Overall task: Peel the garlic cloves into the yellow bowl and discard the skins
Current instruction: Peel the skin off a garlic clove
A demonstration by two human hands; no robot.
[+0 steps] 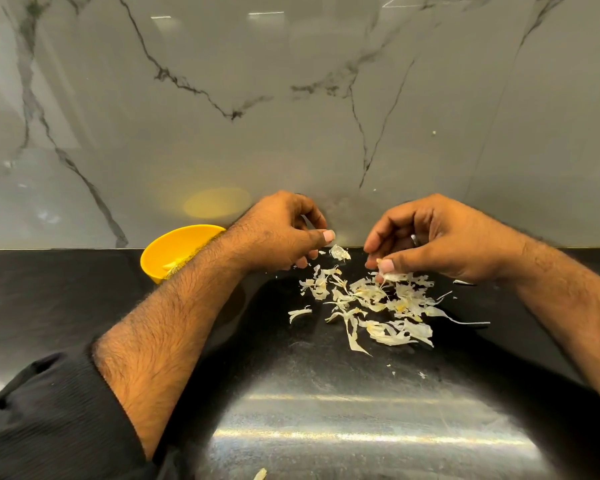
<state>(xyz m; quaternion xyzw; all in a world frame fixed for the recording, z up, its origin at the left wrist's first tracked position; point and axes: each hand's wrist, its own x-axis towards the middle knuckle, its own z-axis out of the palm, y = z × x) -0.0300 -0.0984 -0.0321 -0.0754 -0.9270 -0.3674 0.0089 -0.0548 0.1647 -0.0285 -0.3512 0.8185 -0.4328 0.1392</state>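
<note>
Both hands are up near the back edge of the glossy black stone counter (326, 393), right against the grey-veined marble wall (291, 98). The right hand (440, 237) has its fingers curled down and its thumb and fingertips pinch a pale scrap of papery garlic skin (390, 273) at the top of the heap. The left hand (284, 233) is loosely curled, thumb stretched toward the right; whether it grasps anything I cannot tell, the fingers hide their own inside. Between and below the hands lies the scattered pile of white, papery garlic skins (378, 306), spread over the counter's middle toward the back edge. The round yellow plastic bowl (167, 251) sits at the back edge, partly behind the left forearm, with something pale inside. A black sleeve (49, 410) covers the left upper forearm.
</note>
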